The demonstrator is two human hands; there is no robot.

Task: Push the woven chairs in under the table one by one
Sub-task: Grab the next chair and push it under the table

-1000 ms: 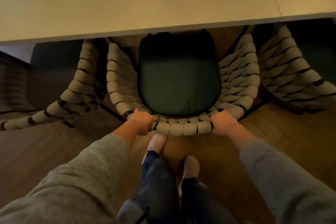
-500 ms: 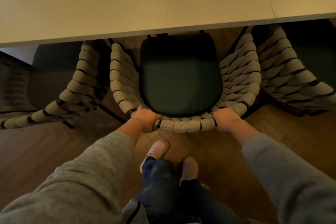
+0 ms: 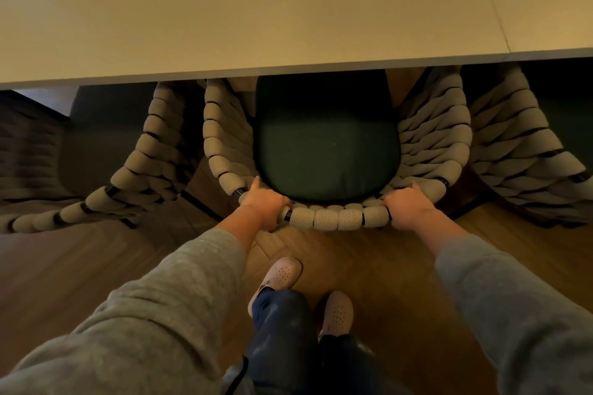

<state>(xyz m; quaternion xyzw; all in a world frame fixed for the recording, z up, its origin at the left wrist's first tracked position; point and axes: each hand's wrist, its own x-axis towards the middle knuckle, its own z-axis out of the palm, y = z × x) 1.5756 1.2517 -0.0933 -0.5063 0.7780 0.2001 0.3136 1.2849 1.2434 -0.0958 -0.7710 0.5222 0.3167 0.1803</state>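
A woven chair [image 3: 340,218] with thick beige rope wrapping and a dark green seat cushion [image 3: 324,151] stands straight ahead. Its seat front is hidden under the pale table [image 3: 256,9]. My left hand [image 3: 263,205] grips the left part of the chair's back rail. My right hand [image 3: 409,207] grips the right part of the same rail. Both arms wear grey sleeves and stretch forward.
A second woven chair [image 3: 134,170] sits to the left and a third woven chair [image 3: 519,151] to the right, both partly under the table and close to the middle chair's sides. Below lies wooden floor [image 3: 385,266] with my two feet in pale clogs [image 3: 282,276].
The middle chair has slid forward, farther under the table, so more of its cushion is hidden. Both hands went with it and my arms are more extended.
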